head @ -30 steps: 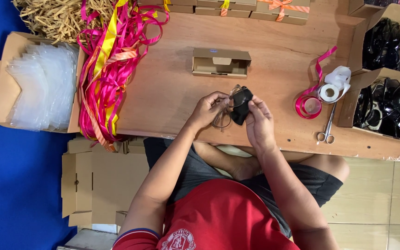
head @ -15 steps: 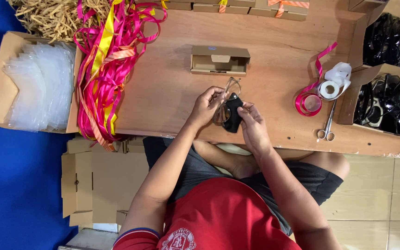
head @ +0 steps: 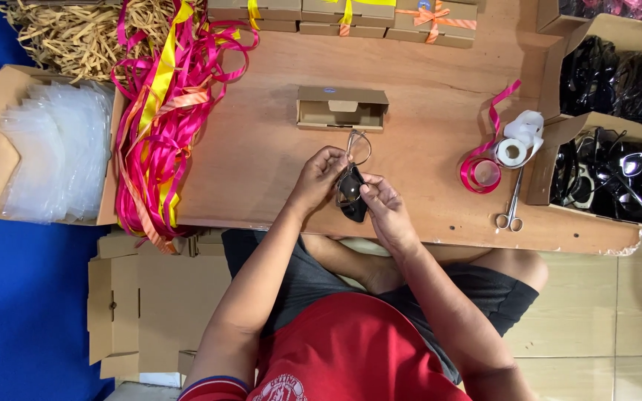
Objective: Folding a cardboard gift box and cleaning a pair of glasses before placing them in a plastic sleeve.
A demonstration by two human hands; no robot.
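Glasses (head: 352, 189) pinched in both your hands, left hand (head: 319, 178) and right hand (head: 384, 210) fingers closed on them above the surface (head: 261, 163); packing step, next needs the open box (head: 342, 108).

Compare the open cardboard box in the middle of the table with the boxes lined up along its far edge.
The open box stands alone near the hands, lid up, its inside in view; the far boxes sit shut, side by side. The open box bears no ribbon; the far boxes are tied with yellow or orange ribbon. Both are small, flat, brown cardboard boxes of like shape.
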